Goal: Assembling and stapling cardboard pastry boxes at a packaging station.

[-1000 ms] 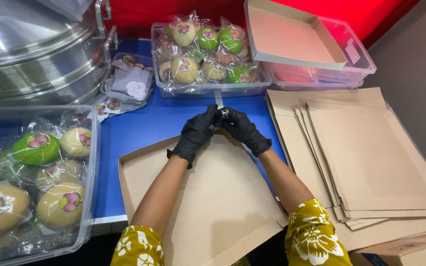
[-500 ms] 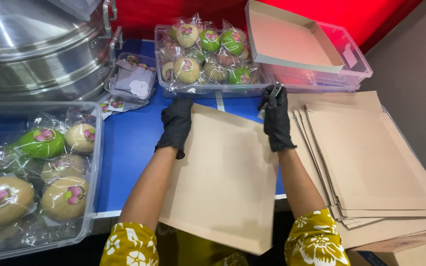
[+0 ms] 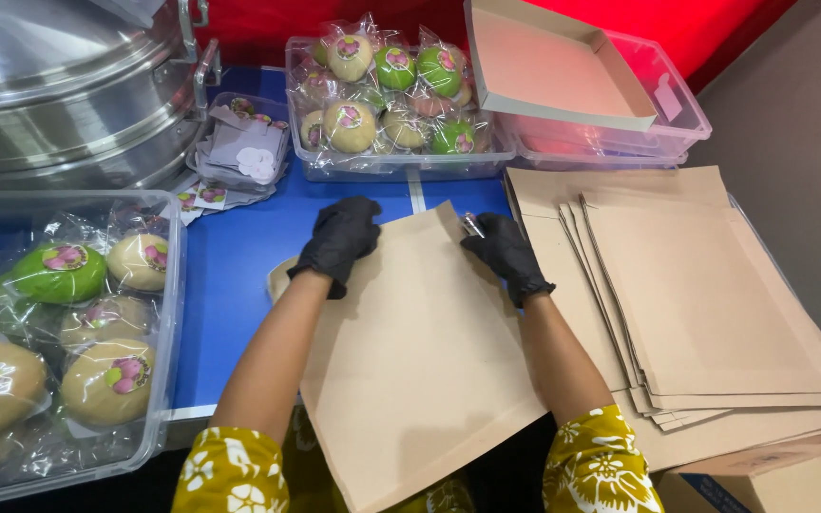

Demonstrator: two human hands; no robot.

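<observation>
A flat brown cardboard sheet lies tilted over the blue table, its near end hanging past the table's front edge. My left hand, in a black glove, grips the sheet's upper left edge. My right hand, also gloved in black, holds the sheet near its top corner, with a small shiny object pinched in its fingers.
A fanned stack of brown cardboard sheets lies on the right. Clear tubs of wrapped green and cream buns sit at the back and on the left. Another tub carries a folded cardboard tray. A metal steamer stands at far left.
The cardboard piece was an open tray shape, then got lifted and turned. It now lies flatter and tilted, with my hands closer together at its top edge.
</observation>
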